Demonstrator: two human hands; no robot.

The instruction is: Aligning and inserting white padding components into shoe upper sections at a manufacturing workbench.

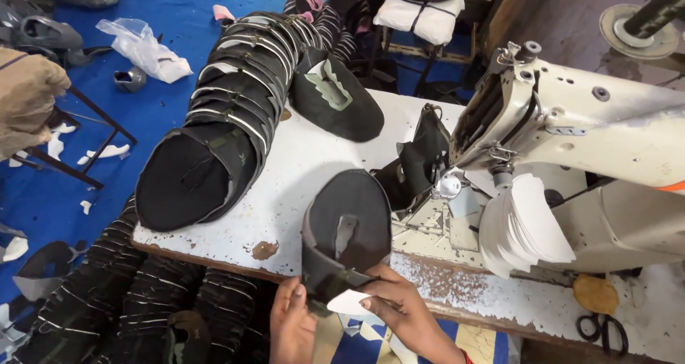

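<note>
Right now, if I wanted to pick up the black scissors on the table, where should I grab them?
Probably by the two loop handles of the scissors, coming from above. They lie flat by the table's near edge, right of the person's hands, loops showing, nothing on top. The blades are hard to make out, so keep fingers to the loops.

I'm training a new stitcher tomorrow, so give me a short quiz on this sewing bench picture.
1. True or false: both hands hold the dark shoe upper at the table edge.
2. What lies stacked beside the sewing machine? A) white cut pieces B) red thread spools C) metal buckles
3. Which tool lies at the table's right near corner?

Key: 1 true. 2 A, the white cut pieces. 3 the black-handled scissors.
</note>
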